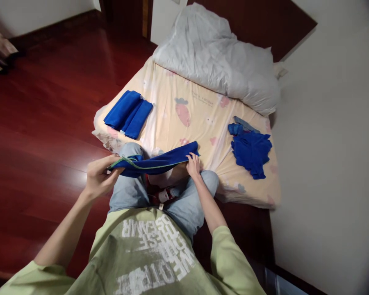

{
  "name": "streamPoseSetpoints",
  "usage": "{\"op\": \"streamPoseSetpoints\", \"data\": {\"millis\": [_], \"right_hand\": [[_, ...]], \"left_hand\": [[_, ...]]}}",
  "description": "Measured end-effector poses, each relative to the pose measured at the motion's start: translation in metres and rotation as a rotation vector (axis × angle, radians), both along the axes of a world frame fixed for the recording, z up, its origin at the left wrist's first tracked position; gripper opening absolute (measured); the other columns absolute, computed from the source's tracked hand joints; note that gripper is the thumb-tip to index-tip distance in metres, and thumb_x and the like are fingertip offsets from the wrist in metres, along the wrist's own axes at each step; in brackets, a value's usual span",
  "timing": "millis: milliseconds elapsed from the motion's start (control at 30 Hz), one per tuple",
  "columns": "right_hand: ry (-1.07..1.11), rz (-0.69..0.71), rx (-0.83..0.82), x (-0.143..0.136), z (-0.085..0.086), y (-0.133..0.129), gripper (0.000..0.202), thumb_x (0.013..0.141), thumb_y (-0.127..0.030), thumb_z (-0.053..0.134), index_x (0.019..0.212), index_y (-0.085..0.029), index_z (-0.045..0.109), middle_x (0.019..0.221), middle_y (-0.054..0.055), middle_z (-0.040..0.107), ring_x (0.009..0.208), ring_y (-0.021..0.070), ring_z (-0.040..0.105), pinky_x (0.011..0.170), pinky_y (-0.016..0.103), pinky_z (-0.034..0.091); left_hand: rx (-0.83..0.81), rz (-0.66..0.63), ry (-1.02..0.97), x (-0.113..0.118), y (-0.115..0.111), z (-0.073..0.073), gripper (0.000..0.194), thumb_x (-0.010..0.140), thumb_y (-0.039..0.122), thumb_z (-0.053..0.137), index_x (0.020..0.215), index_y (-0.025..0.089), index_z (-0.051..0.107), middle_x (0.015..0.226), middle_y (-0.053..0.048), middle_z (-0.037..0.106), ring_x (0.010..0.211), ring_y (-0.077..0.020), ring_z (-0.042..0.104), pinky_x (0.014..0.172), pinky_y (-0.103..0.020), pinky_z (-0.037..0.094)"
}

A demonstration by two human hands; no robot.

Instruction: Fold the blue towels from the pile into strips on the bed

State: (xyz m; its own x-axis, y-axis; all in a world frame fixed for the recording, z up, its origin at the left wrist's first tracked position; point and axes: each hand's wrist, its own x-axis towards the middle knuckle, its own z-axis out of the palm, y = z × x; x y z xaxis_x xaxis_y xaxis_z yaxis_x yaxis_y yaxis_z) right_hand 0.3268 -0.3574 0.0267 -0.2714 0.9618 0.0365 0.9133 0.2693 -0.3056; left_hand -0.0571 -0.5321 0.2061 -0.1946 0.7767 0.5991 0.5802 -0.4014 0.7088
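A long blue cloth [160,162] with a green edge stretches between my hands, above my knees and the near edge of the bed. My left hand [101,174] pinches its left end, fingers closed. At the other end, my right hand [192,164] has its fingers closed on the cloth's lower corner, near the mattress edge. Folded blue cloths [129,114] lie side by side at the bed's left. A crumpled heap of blue cloths [251,149] rests at the bed's right.
The bed [203,123] has a cream sheet with a carrot print. A bunched grey-white quilt [215,57] covers its far end. A white wall [326,143] stands to the right, and dark red wooden floor [49,102] lies to the left.
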Motion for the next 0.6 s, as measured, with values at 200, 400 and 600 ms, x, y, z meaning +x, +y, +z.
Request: {"op": "streamPoseSetpoints", "data": {"millis": [200,400,600], "right_hand": [[0.194,-0.195,0.085,0.027,0.009,0.028,0.037,0.088,-0.006,0.043,0.109,-0.014,0.073,0.122,0.019,0.07,0.119,0.0284,0.057,0.111,0.046,0.043],[0.355,-0.461,0.383,0.086,0.073,0.059,0.027,0.093,-0.02,0.046,0.106,-0.011,0.069,0.106,0.021,0.073,0.1,0.027,0.066,0.097,0.041,0.051],[0.349,-0.358,0.603,0.148,0.19,0.071,0.038,0.099,-0.05,0.057,0.094,-0.015,0.071,0.092,0.013,0.076,0.084,0.0224,0.067,0.086,0.036,0.052]], "left_hand": [[-0.01,0.057,0.005,-0.011,-0.001,0.004,0.005,0.079,0.022,0.071,0.079,0.019,0.075,0.069,0.0,0.071,0.055,-0.0112,0.057,0.053,-0.021,0.044],[-0.098,0.25,-0.151,-0.026,0.048,0.019,0.023,0.078,0.038,0.069,0.071,0.016,0.064,0.057,0.004,0.051,0.055,-0.009,0.041,0.051,-0.022,0.033],[-0.042,0.209,-0.309,-0.048,0.142,0.041,0.03,0.082,0.03,0.067,0.065,0.017,0.046,0.06,0.006,0.035,0.062,-0.0061,0.031,0.054,-0.02,0.027]]}}
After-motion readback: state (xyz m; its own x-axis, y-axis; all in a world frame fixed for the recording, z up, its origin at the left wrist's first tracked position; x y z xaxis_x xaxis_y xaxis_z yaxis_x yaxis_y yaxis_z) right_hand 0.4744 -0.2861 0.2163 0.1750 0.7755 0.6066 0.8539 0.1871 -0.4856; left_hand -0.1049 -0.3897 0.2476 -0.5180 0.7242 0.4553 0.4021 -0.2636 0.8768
